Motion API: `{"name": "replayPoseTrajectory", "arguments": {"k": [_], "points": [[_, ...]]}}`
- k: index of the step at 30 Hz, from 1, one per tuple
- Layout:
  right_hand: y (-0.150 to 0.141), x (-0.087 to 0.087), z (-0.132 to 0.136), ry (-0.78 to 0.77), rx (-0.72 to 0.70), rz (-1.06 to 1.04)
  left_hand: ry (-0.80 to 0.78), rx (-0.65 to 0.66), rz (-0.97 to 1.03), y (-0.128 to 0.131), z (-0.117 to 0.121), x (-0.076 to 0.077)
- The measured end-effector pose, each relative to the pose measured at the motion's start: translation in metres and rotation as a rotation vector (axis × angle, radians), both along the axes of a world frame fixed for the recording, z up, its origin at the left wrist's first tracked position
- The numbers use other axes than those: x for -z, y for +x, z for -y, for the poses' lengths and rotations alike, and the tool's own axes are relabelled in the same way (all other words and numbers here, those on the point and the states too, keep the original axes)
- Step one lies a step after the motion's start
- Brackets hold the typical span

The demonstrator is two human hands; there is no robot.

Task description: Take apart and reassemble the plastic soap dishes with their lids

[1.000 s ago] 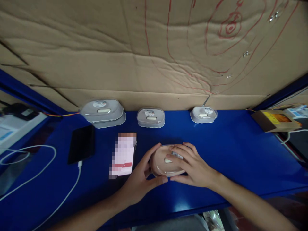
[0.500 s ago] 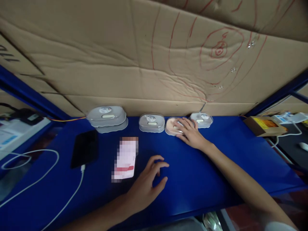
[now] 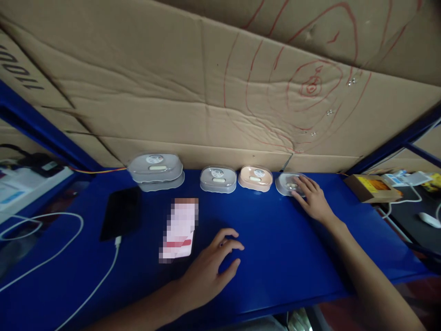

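My right hand (image 3: 313,197) rests on a small grey oval box with a clear lid (image 3: 281,185), the rightmost in the row. Its thumb is at the near side and the fingers reach over the top and right end, hiding part of the box. Just left of it sits a peach box (image 3: 255,178) of the same shape, then another grey box (image 3: 218,179). My left hand (image 3: 215,262) hovers low over or rests on the blue table (image 3: 275,257), fingers curved and apart, holding nothing. Beside it lies a phone with a lit, blurred screen (image 3: 181,227).
Two stacked grey boxes (image 3: 156,170) stand at the back left. A dark tablet (image 3: 121,214) lies with a white cable (image 3: 115,257) plugged in. Cardboard (image 3: 155,82) forms the back wall. An open carton (image 3: 372,187) stands at the right edge, and a white power strip (image 3: 37,184) at the left.
My right hand has moved right from the peach box to the rightmost grey box. The peach box is uncovered and sits slightly further right. The grey box has come a little nearer. My left hand stays put.
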State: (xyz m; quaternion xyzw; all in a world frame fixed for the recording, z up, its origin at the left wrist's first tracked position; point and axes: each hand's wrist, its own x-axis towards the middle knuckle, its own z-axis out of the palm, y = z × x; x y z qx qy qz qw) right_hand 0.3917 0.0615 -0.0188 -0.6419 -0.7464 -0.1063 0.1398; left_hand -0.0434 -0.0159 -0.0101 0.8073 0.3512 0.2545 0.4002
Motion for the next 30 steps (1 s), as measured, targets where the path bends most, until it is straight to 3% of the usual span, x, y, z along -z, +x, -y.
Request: {"name": "replayPoseTrajectory", "arguments": {"k": [3, 6, 17, 26, 30], "points": [[0.001, 0.005, 0.024, 0.032, -0.006, 0.026, -0.008, 0.008, 0.011, 0.000, -0.001, -0.002], [-0.009, 0.008, 0.027, 0.061, 0.029, 0.033, -0.017, 0.022, -0.010, 0.000, -0.002, -0.001], [-0.059, 0.004, -0.027, 0.034, -0.011, 0.047, -0.009, 0.052, -0.032, -0.001, 0.000, 0.005], [-0.102, 0.010, -0.053, 0.009, 0.011, 0.002, 0.009, 0.064, -0.058, 0.002, 0.000, 0.003], [-0.127, 0.005, -0.056, 0.078, 0.005, -0.060, 0.028, 0.070, -0.064, 0.002, 0.001, 0.005]]}}
